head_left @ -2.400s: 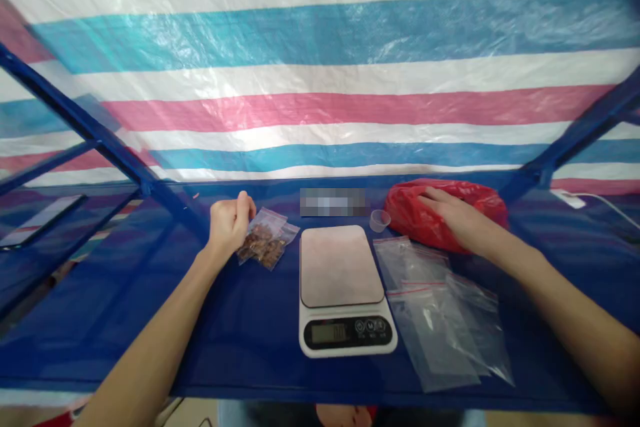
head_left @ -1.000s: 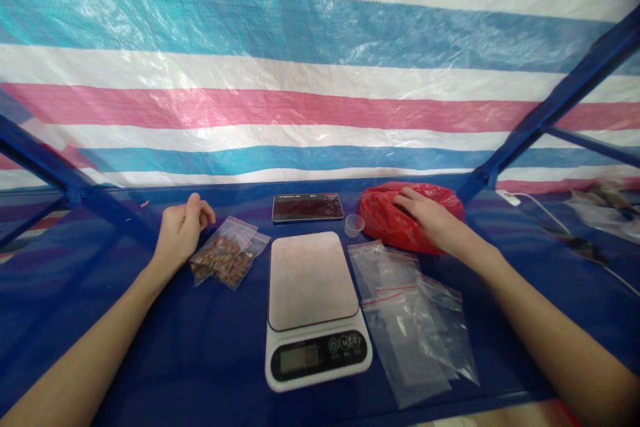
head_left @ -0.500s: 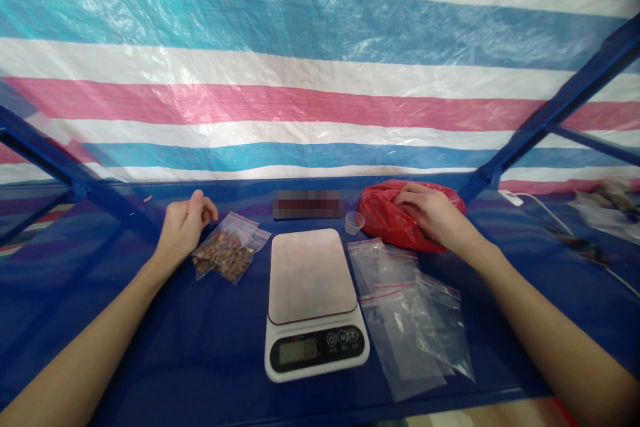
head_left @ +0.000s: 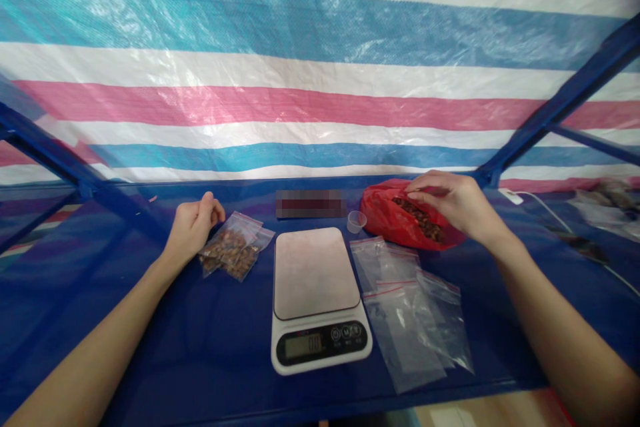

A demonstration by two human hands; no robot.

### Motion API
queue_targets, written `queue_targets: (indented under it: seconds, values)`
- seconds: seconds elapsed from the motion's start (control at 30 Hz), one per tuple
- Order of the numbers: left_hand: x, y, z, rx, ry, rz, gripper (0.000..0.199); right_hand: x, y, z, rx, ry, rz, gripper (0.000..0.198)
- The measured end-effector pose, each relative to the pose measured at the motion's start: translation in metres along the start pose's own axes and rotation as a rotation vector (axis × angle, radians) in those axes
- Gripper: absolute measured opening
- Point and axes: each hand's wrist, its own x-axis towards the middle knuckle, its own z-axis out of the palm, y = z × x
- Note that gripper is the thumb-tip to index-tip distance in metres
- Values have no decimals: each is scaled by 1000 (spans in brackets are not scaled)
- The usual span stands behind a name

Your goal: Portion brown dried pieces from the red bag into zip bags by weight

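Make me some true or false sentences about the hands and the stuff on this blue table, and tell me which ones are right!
1. The right hand is at the open red bag. True.
2. The left hand is inside the red bag. False: it is beside the bags of brown bits.
3. A small clear cup is next to the red bag. True.
4. The flat clear bags are left of the scale. False: they are on its right.
5. Brown bits show in the red bag's opening. True.
6. The scale's top is green. False: it is pale.
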Motion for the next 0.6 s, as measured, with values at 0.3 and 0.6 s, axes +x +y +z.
queue_targets:
  seconds: [0.3,0.6]
  values:
    - [1,-1,-1,5,-6,-15,64,19,-39,-18,53,-18,-30,29]
    - [0,6,-3,26,-45,-17,60,28,-79,29,150,-281,-197,16]
